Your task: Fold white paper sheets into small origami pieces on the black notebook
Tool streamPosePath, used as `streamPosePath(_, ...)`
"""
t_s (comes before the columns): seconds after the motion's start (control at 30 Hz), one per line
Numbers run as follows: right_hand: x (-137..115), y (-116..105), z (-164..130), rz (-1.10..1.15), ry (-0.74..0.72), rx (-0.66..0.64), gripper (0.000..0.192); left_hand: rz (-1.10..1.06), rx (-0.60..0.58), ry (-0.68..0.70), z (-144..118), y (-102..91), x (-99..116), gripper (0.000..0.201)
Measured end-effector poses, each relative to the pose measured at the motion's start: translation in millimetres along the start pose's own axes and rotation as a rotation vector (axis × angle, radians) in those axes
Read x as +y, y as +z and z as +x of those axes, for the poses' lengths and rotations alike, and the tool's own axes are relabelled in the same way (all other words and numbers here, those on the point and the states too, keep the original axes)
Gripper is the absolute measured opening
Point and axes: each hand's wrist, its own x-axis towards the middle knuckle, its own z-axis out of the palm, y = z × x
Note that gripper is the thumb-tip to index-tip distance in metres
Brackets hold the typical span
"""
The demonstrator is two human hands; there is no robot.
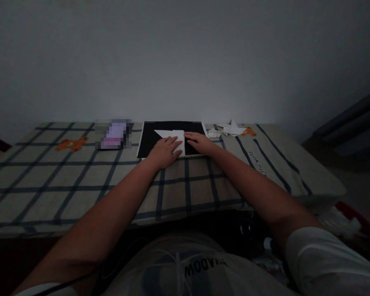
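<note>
Wall (185, 57): plain and pale, it fills the upper half of the view behind the work surface.
Checked cloth (80, 181): beige with dark blue lines, it covers the whole surface; small orange bear prints (71, 144) sit at the far left and far right, and a line of dark lettering runs along its right part.
Black board (148, 142): flat on the cloth at the far middle edge, close to the wall, with a row of tiny light dots along its top.
Blurred object (113, 134): purple and grey, lying just beside the board on its left; what it is cannot be told.
White paper (171, 134): folded, lying on the black board, with one pointed flap aimed left.
Left hand (165, 151): flat, palm down, fingers spread and pressing on the paper's lower part.
Right hand (200, 142): palm down, fingertips touching the paper's right edge, holding it against the board.
Folded paper shapes (231, 129): small white pieces, grouped on the cloth right of the board, apart from both hands.
</note>
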Motion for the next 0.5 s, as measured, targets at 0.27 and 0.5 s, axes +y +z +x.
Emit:
streamPosePath(0.27,-6.3,-8.6,16.7,-0.072,-0.049,-0.091,0.039,0.027,0.017,-0.005,-0.2,1.3,-0.5,0.056)
streamPosePath(0.5,-5.8,-5.2,16.1,-0.079,0.032,-0.055,0.037,0.035,0.023,-0.015,-1.3,-0.8,1.6,0.056)
